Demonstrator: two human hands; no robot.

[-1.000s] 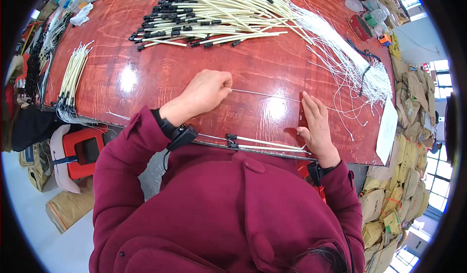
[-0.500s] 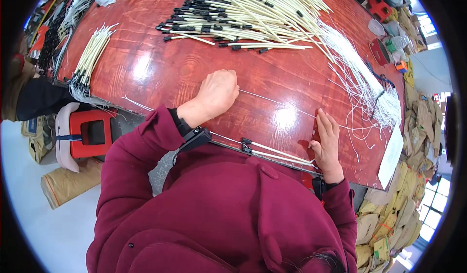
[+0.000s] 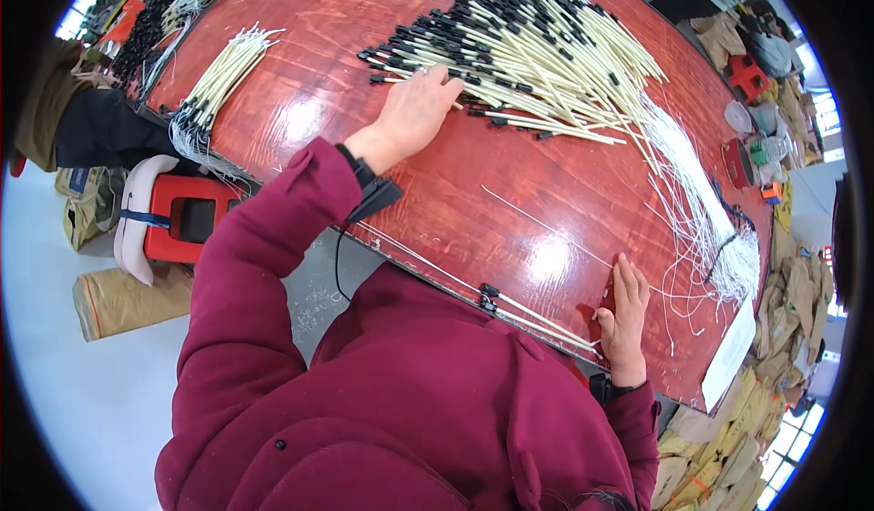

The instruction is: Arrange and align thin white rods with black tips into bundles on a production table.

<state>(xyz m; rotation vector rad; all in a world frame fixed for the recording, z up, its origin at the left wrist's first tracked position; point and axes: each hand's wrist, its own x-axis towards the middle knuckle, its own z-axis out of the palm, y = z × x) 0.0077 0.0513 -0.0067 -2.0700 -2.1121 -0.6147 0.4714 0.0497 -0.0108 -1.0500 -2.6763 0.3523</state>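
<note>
My left hand point(image 3: 414, 110) reaches across the red-brown table point(image 3: 364, 19) and rests on the near edge of a big pile of cream tubes with black ends point(image 3: 537, 46), fingers curled on one or two of them. My right hand point(image 3: 624, 315) lies flat near the table's front edge, fingers straight, pressing the end of a thin white wire point(image 3: 546, 229) that runs over the tabletop. A couple of finished tubes with black clips point(image 3: 523, 311) lie along the front edge between my hands.
A smaller bundle of cream tubes point(image 3: 218, 78) lies at the left. Loose white wires point(image 3: 701, 219) trail at the right, beside a sheet of paper point(image 3: 728, 356). A red stool point(image 3: 173, 219) and a person's dark sleeve point(image 3: 91, 128) are at the left; cardboard scraps point(image 3: 774, 365) lie right.
My left hand has left the thin wire near the front of the table and stretched forward to the big pile of tubes. My right hand has stayed flat by the front edge.
</note>
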